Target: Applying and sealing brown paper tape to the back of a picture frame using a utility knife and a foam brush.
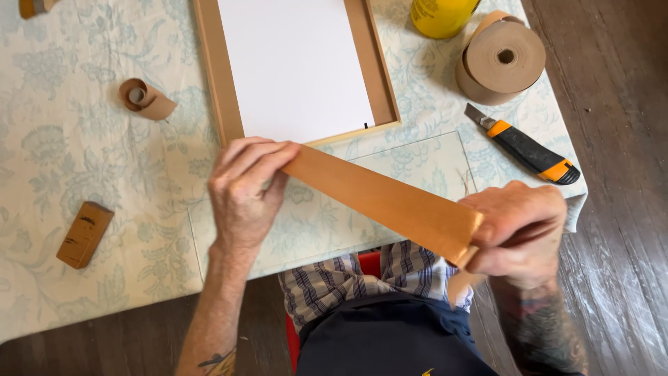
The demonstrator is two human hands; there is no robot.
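The left hand (243, 191) and the right hand (518, 233) each pinch one end of a brown paper strip (386, 202), fingers closed and covering both ends. The wooden frame (219, 76) is cut off at the top.

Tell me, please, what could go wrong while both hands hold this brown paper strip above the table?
The strip of brown paper tape, stretched between the left hand and right hand, might twist or crease. It may land crooked on the wooden frame. The utility knife lies with its blade out near the right hand, so a cut seems possible.
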